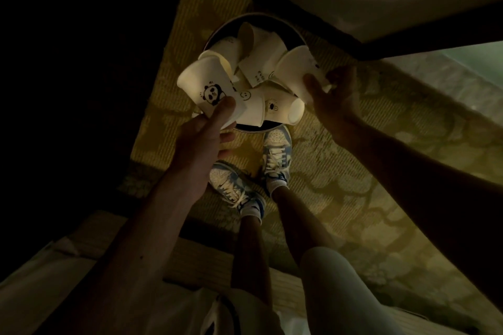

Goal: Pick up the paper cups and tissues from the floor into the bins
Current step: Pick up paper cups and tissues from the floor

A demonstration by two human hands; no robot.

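Head view, looking down in dim light: my left hand (201,141), left of centre, pinches the panda cup (201,81) near its base. The thumb lies across the printed wall and the fingers curl underneath. My right hand (330,98), right of centre, wraps round a second cup (295,64), thumb on the near side and fingers behind it. Both cups hang over the bin (231,23), which stands on the carpet (367,171) in the upper middle of the frame. A pile (261,62) of cups already heaps above its rim. I cannot make out any tissues.

I judge these cups to be very light, thin-walled and easy to crush, with a dry paper skin that should not slip. A gentle pinch on the wall is enough; the rolled rim and the base are the stiffest places to hold, while the middle of the wall would buckle under a squeeze. Being so light, they may bounce or roll off the full pile, so I would set them low into a gap rather than drop them.
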